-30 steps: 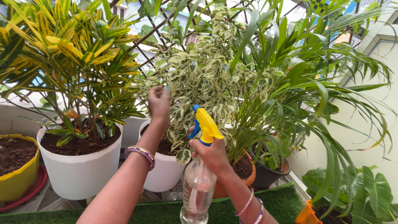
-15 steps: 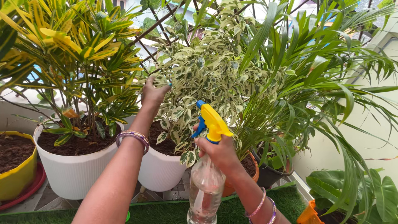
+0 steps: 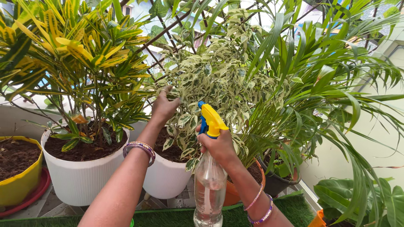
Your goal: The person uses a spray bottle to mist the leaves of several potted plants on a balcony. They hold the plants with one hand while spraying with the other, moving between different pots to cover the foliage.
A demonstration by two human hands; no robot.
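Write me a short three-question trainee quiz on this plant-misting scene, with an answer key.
1. True or false: the right hand grips a clear spray bottle with a yellow spray head.
2. What does the left hand touch? A) the yellow pot B) the leaves of the variegated plant C) the grass mat
3. Fill in: the variegated plant stands in a ____ ribbed pot.

Key: 1 true; 2 B; 3 white.
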